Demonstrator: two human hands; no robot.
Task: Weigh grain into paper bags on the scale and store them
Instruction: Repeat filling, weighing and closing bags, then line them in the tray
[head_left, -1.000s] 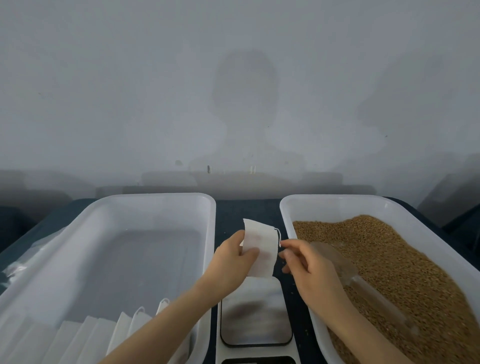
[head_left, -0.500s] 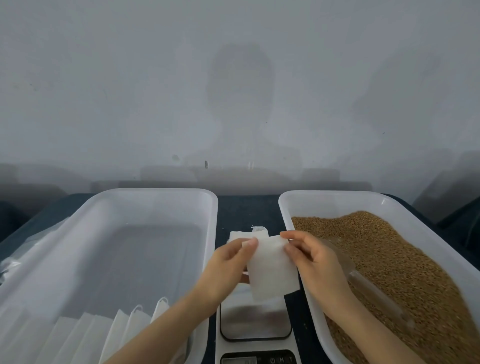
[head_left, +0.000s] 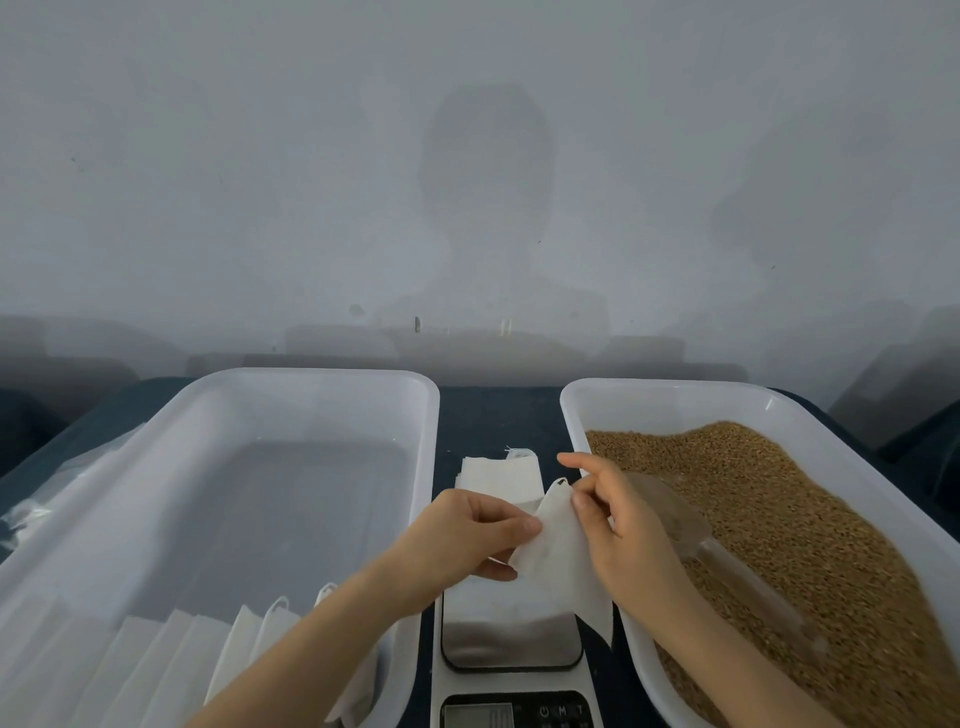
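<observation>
A white paper bag (head_left: 563, 561) hangs tilted above the scale (head_left: 511, 642), held by both hands. My left hand (head_left: 470, 535) pinches its left edge. My right hand (head_left: 615, 525) pinches its upper right corner. The scale's steel platform sits between two tubs, its display at the bottom edge. A small stack of empty white bags (head_left: 498, 475) lies on the dark table just beyond the scale. The right tub (head_left: 670, 402) holds brown grain (head_left: 789, 519) with a clear plastic scoop (head_left: 727, 566) lying in it.
The large left tub (head_left: 322, 379) holds a row of several white bags (head_left: 171, 660) standing at its near end. Crumpled clear plastic (head_left: 47, 493) lies at the far left. A grey wall rises behind the dark table (head_left: 498, 415).
The bag has come down and turned from upright to slanted over the scale. Both hands have shifted their pinch along its edges. The view has tilted down slightly, showing more of the scale's display.
</observation>
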